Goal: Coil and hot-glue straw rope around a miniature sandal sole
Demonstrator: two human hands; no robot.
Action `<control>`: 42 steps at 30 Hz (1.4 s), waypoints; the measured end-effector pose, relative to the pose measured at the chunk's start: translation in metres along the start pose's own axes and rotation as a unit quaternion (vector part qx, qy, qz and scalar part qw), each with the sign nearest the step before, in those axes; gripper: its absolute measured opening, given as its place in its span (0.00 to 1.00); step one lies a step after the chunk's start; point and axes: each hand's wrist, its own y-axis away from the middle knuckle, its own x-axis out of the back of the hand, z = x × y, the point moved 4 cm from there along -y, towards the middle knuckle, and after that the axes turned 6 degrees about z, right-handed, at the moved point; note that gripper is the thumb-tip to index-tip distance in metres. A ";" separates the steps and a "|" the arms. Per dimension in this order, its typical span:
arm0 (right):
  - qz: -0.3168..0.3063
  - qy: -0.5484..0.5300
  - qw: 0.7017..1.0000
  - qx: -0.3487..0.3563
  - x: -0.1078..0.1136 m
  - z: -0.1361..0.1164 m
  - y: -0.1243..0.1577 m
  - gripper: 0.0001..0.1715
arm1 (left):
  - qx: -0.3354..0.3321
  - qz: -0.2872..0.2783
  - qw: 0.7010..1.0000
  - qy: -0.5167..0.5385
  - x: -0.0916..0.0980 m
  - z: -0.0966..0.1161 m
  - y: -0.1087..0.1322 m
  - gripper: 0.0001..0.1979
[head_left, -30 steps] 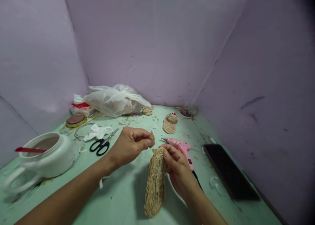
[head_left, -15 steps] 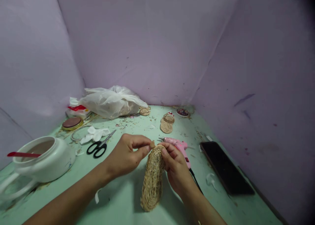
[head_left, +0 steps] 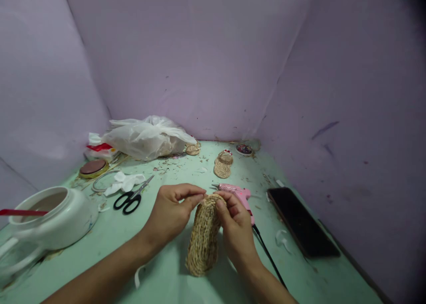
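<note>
A long oval sole of braided straw [head_left: 202, 242] stands tilted over the table between my hands. My right hand [head_left: 234, 219] grips its upper right edge, thumb on the face and fingers behind. My left hand [head_left: 175, 211] is closed in a pinch at the upper left rim; what lies between its fingertips is too small to make out. Just behind my right hand lies a pink glue gun [head_left: 238, 193], its metal tip pointing left. Farther back sits a small straw slipper [head_left: 222, 165] with red and white bits on top.
Black-handled scissors [head_left: 129, 201] and a crumpled white scrap [head_left: 123, 183] lie left, near a white pot [head_left: 63, 219] with a red stick. A plastic bag [head_left: 146, 137] rests against the back wall. On the right is a dark phone [head_left: 302, 222]; the glue gun's cord [head_left: 269, 255] runs forward.
The sole's lower end has swung slightly up and left. My left fingertips have stayed at its upper rim, where a tan bit showed before. The whole view has shifted a little.
</note>
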 end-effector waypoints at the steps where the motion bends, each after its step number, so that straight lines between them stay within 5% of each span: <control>1: 0.007 0.003 1.000 0.002 0.000 -0.001 0.001 0.11 | -0.004 0.002 1.000 -0.007 -0.002 0.000 0.001 0.05; 12: 0.031 0.012 0.999 0.037 -0.001 -0.002 0.007 0.09 | 0.156 -0.033 0.986 0.038 -0.010 -0.012 0.002 0.04; 22: -0.030 -0.049 0.998 0.002 -0.003 0.004 0.011 0.13 | 0.067 -0.063 0.985 -0.146 -0.009 -0.002 0.004 0.05; 30: -0.125 -0.010 0.991 -0.051 -0.003 0.014 0.004 0.13 | 0.052 -0.098 0.982 -0.151 -0.007 0.000 0.002 0.05; 35: -0.107 0.019 0.994 -0.020 0.002 0.015 -0.002 0.09 | 0.047 -0.100 0.984 -0.139 0.012 0.005 -0.006 0.24; 42: -0.125 0.023 0.992 -0.019 -0.006 0.007 0.007 0.09 | 0.073 -0.083 0.985 -0.133 0.016 0.007 -0.004 0.10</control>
